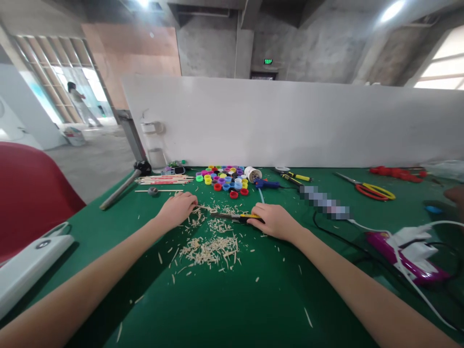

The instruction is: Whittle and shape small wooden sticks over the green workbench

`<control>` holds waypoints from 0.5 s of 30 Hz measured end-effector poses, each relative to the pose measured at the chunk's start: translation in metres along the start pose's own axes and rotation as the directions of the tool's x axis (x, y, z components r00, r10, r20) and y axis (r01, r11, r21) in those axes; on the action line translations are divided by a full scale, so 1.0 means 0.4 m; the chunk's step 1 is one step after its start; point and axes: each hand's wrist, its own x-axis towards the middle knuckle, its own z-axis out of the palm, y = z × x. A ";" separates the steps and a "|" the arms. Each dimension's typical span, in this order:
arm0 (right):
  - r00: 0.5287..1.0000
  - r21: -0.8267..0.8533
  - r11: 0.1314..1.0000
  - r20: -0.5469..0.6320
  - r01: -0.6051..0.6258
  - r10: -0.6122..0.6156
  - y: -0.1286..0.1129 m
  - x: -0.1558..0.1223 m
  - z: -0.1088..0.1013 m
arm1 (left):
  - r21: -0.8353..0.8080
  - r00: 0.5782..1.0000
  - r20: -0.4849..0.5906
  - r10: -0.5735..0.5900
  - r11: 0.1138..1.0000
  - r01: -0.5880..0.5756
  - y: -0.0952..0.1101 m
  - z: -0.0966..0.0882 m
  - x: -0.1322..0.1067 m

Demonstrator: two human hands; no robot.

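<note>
My left hand (177, 209) rests on the green table (232, 299) with its fingers closed round the end of a thin wooden stick (203, 208). My right hand (274, 221) grips a yellow and black utility knife (237, 217), whose blade points left toward the stick. Pale wood shavings (212, 249) lie scattered between and in front of both hands.
Behind the hands are several coloured plastic rings (223, 180), a bundle of chopsticks (165, 180), a blue glue gun (266, 184), a hammer (125, 186) and scissors (369, 188). A purple and white device with cables (409, 253) lies right. A white partition (290, 121) backs the table. A red chair (29, 193) stands left.
</note>
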 end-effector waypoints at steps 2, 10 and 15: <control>1.000 0.045 0.999 0.002 -0.023 0.023 -0.002 -0.001 -0.003 | -0.044 1.000 -0.008 0.027 0.999 -0.027 -0.002 -0.012 -0.012; 0.994 -0.118 0.993 -0.113 -0.021 0.007 -0.012 -0.010 -0.008 | -0.488 0.986 -0.161 0.031 0.866 -0.107 -0.014 -0.023 -0.019; 0.990 -0.318 0.948 -0.137 -0.023 -0.022 -0.008 -0.010 0.001 | -0.512 0.987 -0.159 0.030 0.852 -0.109 0.024 -0.037 -0.029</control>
